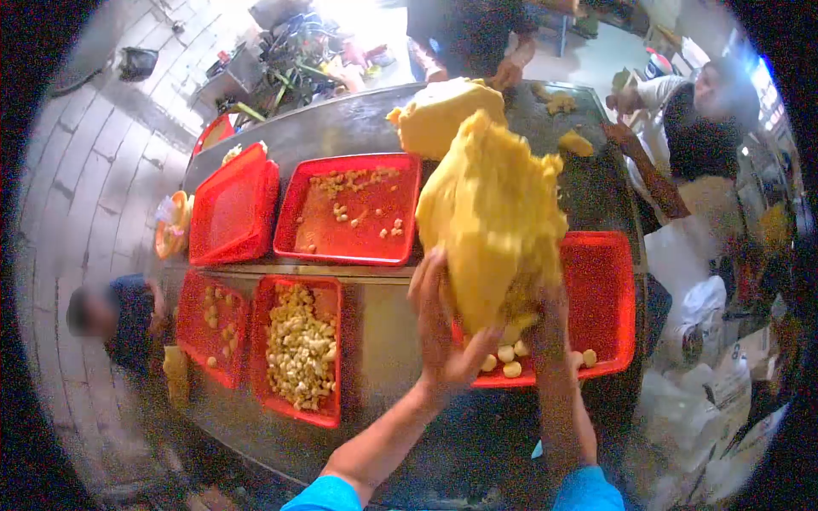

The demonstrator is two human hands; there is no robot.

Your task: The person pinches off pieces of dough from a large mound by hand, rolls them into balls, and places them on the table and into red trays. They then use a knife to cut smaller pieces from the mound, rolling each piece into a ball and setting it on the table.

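A big yellow lump of dough (490, 213) is lifted above the table, torn and ragged along its top. My left hand (445, 328) grips its lower left side, thumb under the bottom edge. On the lower right, my right hand (550, 319) holds the same lump, its fingers partly hidden and in shadow. Below the dough is a red tray (601, 298) with several small round dough balls (511, 369). Behind the lump, a second mass of yellow dough (439, 115) rests on the table.
The dark table (383, 341) carries more red trays. One tray (340, 399) is full of pale pieces; another tray (349, 234) has scattered bits. Stacked trays (230, 213) stand left. People are at the far side, right (703, 128) and left (128, 319). Plastic bags (699, 383) lie right.
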